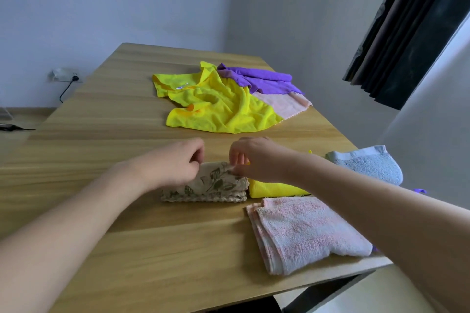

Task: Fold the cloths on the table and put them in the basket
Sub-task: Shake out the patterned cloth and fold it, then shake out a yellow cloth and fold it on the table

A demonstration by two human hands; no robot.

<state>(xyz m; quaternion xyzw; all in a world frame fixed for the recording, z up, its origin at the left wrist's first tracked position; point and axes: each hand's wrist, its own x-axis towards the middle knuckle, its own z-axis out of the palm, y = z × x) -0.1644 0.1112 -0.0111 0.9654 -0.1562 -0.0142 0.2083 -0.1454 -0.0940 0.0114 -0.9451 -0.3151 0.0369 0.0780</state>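
Observation:
A beige cloth with a green leaf print (213, 185) lies folded on the wooden table (127, 236). My left hand (175, 165) pinches its upper left edge and my right hand (256, 160) pinches its upper right corner. Right of it lies a folded yellow cloth (272, 189), partly under my right forearm. A folded pink towel (305, 231) sits near the front right edge, a folded light blue towel (368, 162) further right. Unfolded yellow (218, 107), purple (262, 79) and peach (284, 103) cloths lie in a heap at the back. No basket is in view.
The table's right edge runs close to the folded towels. A dark curtain (412, 28) hangs at the right. A wall socket with a black cable (68, 79) is on the left wall, above the floor.

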